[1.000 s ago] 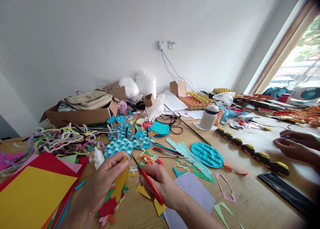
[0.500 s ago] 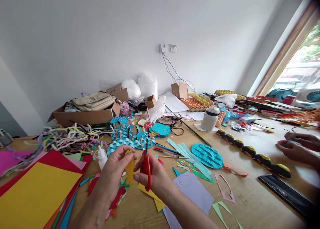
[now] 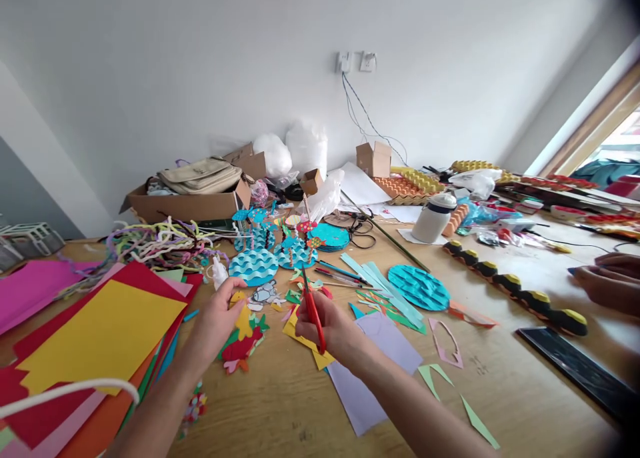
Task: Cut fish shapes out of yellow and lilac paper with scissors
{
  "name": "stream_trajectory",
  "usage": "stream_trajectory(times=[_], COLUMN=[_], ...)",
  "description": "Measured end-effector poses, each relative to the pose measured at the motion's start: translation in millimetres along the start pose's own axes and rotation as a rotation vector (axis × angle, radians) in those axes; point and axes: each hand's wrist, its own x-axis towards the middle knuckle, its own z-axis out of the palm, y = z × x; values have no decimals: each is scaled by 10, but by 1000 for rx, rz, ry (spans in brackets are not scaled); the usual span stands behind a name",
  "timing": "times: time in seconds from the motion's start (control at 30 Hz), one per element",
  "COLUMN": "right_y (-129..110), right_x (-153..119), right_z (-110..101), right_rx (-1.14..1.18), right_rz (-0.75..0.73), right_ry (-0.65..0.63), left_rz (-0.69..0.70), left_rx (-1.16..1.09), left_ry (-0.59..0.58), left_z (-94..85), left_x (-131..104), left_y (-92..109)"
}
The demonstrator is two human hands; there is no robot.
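Note:
My left hand (image 3: 220, 315) pinches a small yellow paper cut-out (image 3: 244, 321), fish-like in outline, at its upper left edge. The cut-out lies over or just above a pile of red and green paper fish (image 3: 245, 347). To the right, my right hand (image 3: 325, 321) is closed around red-handled scissors (image 3: 313, 311), their dark blades pointing away from me. Between the hands, farther back, lies a grey-and-white paper fish (image 3: 263, 293). Yellow paper scraps (image 3: 323, 359) and a purple sheet (image 3: 373, 371) sit below my right hand.
Coloured paper sheets (image 3: 105, 331) are stacked at left, below tangled pipe cleaners (image 3: 165, 245). A glue bottle (image 3: 219, 271) and blue wavy discs (image 3: 253, 267) stand behind my hands. At right are a black-and-yellow egg-carton strip (image 3: 510, 285) and another person's hands (image 3: 613, 281).
My hands have moved apart. The left carries the yellow cut-out left to the paper-fish pile; the right draws away rightward with the scissors. The head view has tilted down.

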Motion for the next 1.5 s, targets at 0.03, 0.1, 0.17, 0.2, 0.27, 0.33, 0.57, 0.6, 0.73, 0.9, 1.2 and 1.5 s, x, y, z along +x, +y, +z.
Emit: stream_trajectory(times=[0.03,0.1,0.17,0.2,0.27,0.33,0.57,0.6,0.73,0.9,1.2,1.5], right_y=[37,106,158,177,202,215,237,248,334,496,581,671], right_x=[-40,-123,-205,-242,-303,-340,-325,-317,-284,-263,-281,-275], right_z=[-19,-63,-119,-152,-217,-275,-350,-353,-391,-473,-480,-464], right_rx=[-35,-110,-191,-235,-286,-283,-226,-219,-225,-419,-554,-544], right_rz=[9,28,44,48,55,50,55,51,36,-18,-131,-157], right_ry=[-2,6,22,34,57,86,144,150,218,334,477,435], left_rz=[-14,-40,-52,-49,-31,-9,94,122,245,321,404,420], left_rx=[64,187,291,334,402,452,555,570,639,687,732,829], left_ry=[-11,-36,-59,-70,-98,-141,-272,-275,-246,-293,-512,-515], left_z=[-6,-1,18,29,51,70,89,83,55,177,815,937], left_x=[-8,-26,-37,-40,-45,-55,-94,-91,-79,-161,-140,-129], left_y=[-52,-124,-164,-180,-211,-249,-367,-368,-318,-111,130,96])
